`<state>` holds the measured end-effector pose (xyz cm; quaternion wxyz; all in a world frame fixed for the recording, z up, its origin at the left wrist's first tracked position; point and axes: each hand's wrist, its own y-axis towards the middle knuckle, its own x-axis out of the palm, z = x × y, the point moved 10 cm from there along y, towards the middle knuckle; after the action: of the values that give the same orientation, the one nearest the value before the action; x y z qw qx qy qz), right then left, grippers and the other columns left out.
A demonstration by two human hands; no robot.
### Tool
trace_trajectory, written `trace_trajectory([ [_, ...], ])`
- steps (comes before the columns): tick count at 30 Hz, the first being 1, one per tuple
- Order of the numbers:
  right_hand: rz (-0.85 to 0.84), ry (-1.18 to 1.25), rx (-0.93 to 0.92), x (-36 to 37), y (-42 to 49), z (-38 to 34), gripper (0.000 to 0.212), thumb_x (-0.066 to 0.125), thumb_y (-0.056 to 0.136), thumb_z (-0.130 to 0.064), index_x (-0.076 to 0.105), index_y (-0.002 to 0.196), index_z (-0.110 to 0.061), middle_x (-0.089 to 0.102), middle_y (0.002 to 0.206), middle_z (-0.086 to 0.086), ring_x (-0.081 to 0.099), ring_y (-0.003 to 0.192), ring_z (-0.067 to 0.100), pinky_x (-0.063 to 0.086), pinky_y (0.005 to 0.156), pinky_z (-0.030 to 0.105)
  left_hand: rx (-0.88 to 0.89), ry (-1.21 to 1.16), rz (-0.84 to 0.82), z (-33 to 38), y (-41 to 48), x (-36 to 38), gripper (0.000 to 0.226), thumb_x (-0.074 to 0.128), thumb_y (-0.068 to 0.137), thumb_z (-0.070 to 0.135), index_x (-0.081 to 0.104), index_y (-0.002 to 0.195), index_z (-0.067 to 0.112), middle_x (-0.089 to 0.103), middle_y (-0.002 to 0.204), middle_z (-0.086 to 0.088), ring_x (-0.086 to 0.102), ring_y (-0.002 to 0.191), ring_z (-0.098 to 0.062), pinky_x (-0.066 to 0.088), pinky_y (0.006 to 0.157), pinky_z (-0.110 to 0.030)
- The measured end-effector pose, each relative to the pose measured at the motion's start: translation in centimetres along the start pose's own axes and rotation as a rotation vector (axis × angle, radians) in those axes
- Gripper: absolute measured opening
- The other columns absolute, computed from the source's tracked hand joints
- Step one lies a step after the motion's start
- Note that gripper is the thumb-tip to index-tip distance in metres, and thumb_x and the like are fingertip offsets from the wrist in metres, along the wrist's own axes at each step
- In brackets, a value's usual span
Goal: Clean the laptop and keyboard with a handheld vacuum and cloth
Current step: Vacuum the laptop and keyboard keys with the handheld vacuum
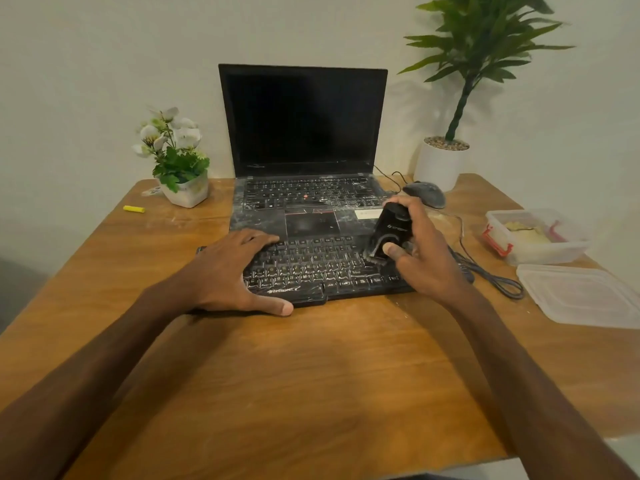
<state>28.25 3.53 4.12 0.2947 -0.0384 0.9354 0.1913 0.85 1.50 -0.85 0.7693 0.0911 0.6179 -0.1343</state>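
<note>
White dust coats the laptop point(301, 206) beyond the fingers point(259, 239), so cleaning looks early: right hand point(424, 258) grips the handheld vacuum point(389, 230) on the keyboard point(311, 265), left hand point(225, 271) presses flat.

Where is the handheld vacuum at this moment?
In the head view, right of centre: the right hand grips the handheld vacuum, its brush end down on the right part of the external keyboard, just in front of the laptop.

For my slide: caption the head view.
Right hand holds a handheld vacuum on the keyboard; left hand rests on its left end, laptop behind.
</note>
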Motion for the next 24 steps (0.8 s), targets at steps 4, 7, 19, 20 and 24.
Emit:
trace_trajectory([
  [4,-0.014,-0.001,0.012,0.0,-0.2,-0.1,0.063,0.063,0.092,0.005,0.036,0.139,-0.027,0.056,0.114,-0.013,0.055,0.098,-0.019,0.051,0.065,0.008,-0.025,-0.049,-0.020,-2.8,-1.2,-0.5,0.137,0.056,0.046,0.106,0.017,0.161,0.043,0.025,0.164,0.011,0.030,0.145,-0.013,0.037,0.116,-0.044],
  [7,-0.033,-0.002,-0.008,1.2,-0.4,-1.0,0.064,0.064,0.091,0.005,0.037,0.137,-0.030,0.057,0.117,-0.009,0.059,0.109,0.001,0.058,0.074,0.020,-0.024,-0.087,0.013,-3.9,-2.2,-0.8,0.136,0.056,0.045,0.106,0.020,0.160,0.044,0.025,0.161,0.012,0.028,0.140,-0.008,0.037,0.114,-0.040],
  [19,-0.032,0.121,0.018,4.1,0.5,-2.7,0.063,0.066,0.088,0.005,0.041,0.136,-0.027,0.059,0.118,-0.009,0.060,0.107,-0.004,0.058,0.080,0.022,0.000,-0.263,0.114,-4.1,-2.1,-0.3,0.133,0.064,0.047,0.098,0.023,0.160,0.041,0.027,0.155,0.013,0.023,0.133,-0.001,0.030,0.117,-0.042],
  [20,-0.006,0.130,0.031,3.3,0.6,-2.5,0.063,0.066,0.088,0.007,0.042,0.136,-0.025,0.058,0.118,-0.008,0.060,0.104,-0.008,0.056,0.076,0.018,0.000,-0.265,0.112,-4.2,-2.1,-0.2,0.133,0.063,0.047,0.099,0.022,0.160,0.041,0.027,0.155,0.013,0.024,0.133,-0.002,0.031,0.118,-0.044],
  [24,0.041,0.010,0.036,0.6,0.2,-1.9,0.065,0.065,0.089,0.009,0.040,0.137,-0.026,0.054,0.111,-0.020,0.060,0.094,-0.011,0.049,0.066,0.004,0.008,-0.283,0.122,-4.2,-2.0,-0.1,0.132,0.063,0.048,0.098,0.023,0.159,0.040,0.028,0.155,0.014,0.022,0.131,0.003,0.029,0.117,-0.042],
])
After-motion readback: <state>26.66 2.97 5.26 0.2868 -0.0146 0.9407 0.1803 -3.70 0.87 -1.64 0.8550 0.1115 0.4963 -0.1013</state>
